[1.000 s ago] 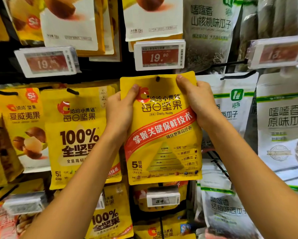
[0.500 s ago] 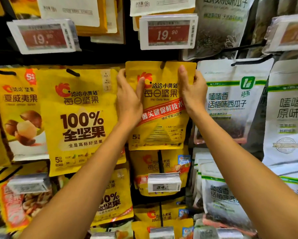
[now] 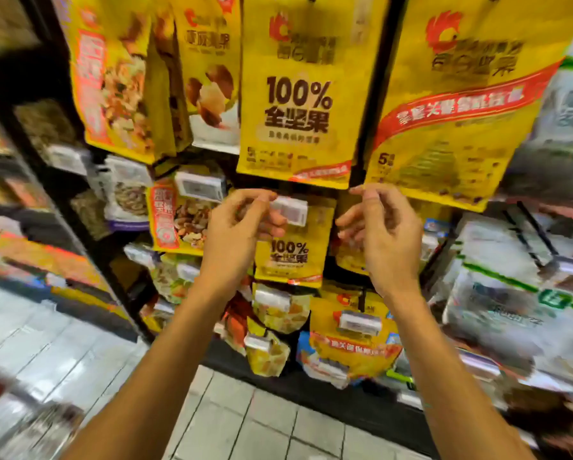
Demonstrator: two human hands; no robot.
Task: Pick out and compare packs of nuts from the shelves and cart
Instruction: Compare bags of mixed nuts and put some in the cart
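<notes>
The yellow daily-nuts pack with a red band (image 3: 457,104) hangs on its peg at the upper right. Beside it on the left hangs a yellow "100%" nut pack (image 3: 298,94). Both my hands are below these packs, in front of the lower pegs, and they hold nothing. My left hand (image 3: 242,227) has loosely curled fingers just in front of a white price tag (image 3: 290,210). My right hand (image 3: 384,234) is also loosely curled, its thumb tip just under the red-band pack's bottom edge. A smaller "100%" pack (image 3: 291,257) hangs between my hands. The picture is blurred.
More yellow nut packs (image 3: 119,81) hang at the upper left, and small mixed packs (image 3: 278,313) hang lower down. White and green seed bags (image 3: 517,293) fill the right. A black shelf post (image 3: 79,207) stands at the left, with tiled floor (image 3: 251,423) below.
My hands have let go of the red-band pack, which now hangs on its peg. Both hands have dropped below it, and my view has tilted down toward the lower pegs and floor.
</notes>
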